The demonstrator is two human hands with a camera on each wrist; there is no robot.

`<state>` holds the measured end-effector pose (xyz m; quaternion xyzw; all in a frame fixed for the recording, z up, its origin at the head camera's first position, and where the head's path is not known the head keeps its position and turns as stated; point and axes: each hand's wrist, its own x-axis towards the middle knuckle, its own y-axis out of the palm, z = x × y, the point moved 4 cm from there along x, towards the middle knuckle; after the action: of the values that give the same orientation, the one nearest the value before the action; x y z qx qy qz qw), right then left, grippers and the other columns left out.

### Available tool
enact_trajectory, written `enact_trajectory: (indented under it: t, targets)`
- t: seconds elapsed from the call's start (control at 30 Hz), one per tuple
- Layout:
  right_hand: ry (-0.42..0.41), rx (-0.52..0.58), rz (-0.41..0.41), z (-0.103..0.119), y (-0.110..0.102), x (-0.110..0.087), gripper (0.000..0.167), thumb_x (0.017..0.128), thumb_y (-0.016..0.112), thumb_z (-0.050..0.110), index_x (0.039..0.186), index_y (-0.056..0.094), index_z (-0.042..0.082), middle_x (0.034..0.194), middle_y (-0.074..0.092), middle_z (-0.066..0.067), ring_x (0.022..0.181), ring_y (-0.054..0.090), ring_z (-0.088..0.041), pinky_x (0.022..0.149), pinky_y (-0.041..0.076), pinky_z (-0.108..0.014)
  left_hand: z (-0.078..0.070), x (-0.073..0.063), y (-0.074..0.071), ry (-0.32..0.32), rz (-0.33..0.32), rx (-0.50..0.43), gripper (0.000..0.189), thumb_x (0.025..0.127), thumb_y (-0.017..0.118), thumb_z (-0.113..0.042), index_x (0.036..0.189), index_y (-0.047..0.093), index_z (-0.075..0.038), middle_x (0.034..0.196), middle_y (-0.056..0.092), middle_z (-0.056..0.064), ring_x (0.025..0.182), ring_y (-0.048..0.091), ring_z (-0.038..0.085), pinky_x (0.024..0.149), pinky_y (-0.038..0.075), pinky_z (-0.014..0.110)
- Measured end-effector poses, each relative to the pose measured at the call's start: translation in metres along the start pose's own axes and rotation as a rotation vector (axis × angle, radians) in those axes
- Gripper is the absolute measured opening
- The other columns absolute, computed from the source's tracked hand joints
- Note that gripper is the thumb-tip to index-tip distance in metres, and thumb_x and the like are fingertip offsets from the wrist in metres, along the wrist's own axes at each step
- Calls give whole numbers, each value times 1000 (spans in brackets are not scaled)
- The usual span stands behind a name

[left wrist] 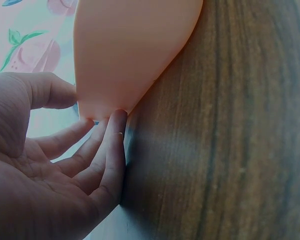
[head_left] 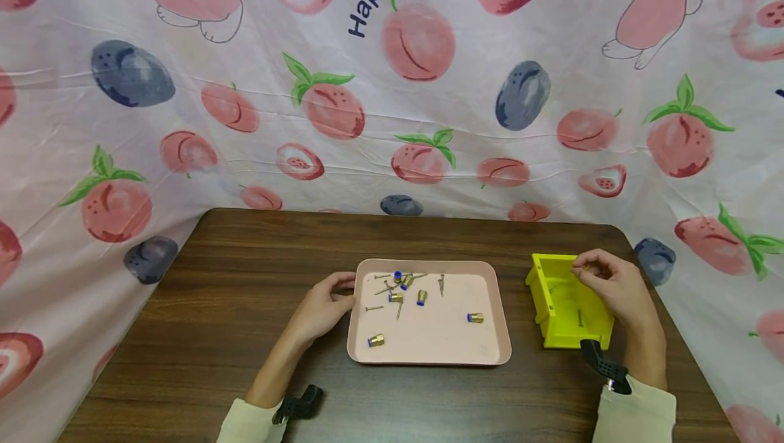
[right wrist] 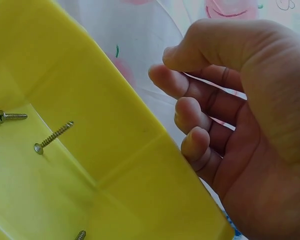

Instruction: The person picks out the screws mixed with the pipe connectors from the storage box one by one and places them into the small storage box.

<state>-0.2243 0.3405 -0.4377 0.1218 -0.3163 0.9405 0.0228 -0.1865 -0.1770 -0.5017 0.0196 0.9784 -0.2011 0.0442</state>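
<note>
A pink tray (head_left: 429, 354) holds several screws (head_left: 441, 284) and several brass push-in fittings with blue collars (head_left: 376, 340). At its left side, my left hand (head_left: 323, 308) touches the outer wall with relaxed fingertips, the thumb by the rim in the left wrist view. My right hand (head_left: 618, 286) is above the far right part of a yellow bin (head_left: 588, 343). Its fingers are curled, thumb tip against the index finger (right wrist: 167, 80), and nothing shows between them. Inside the bin lie a few screws (right wrist: 52, 137).
The tray and bin stand apart on a dark wooden table (head_left: 257, 334). Behind it hangs a fruit-printed cloth (head_left: 429, 109). Black wrist mounts (head_left: 300, 402) sit at both sleeves, the right one close to the bin's front edge.
</note>
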Motion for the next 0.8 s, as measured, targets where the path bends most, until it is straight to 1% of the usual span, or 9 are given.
enact_trajectory:
  t: [0.23,0.3,0.53,0.8]
  targets:
    - [-22,-97,25,6,3,3,11,101,76,3,109,74,-3,90,69,-6,74,53,-16,65,45,-22,-1,0,0,-2,1,-4,47,99,71,-4,145,66,2,135,73,18,105,77,28,91,57,38]
    - [-34,-110,35,7,5,5,11,100,76,3,109,74,-3,90,69,-8,74,53,-16,65,45,-22,-1,0,0,-4,1,-2,47,99,71,-5,145,66,2,135,73,17,105,76,28,91,56,38]
    - [-88,-126,65,15,16,9,8,100,76,3,107,74,0,91,70,-5,75,53,-12,67,45,-21,-3,-2,0,0,2,3,47,99,71,-6,145,66,1,136,73,17,104,76,27,91,57,39]
    - [-166,-122,110,35,35,14,6,100,78,6,105,75,4,89,71,-2,74,55,-12,67,45,-23,-1,-1,0,-3,-1,3,47,99,71,-6,145,66,0,135,73,16,105,76,27,92,57,40]
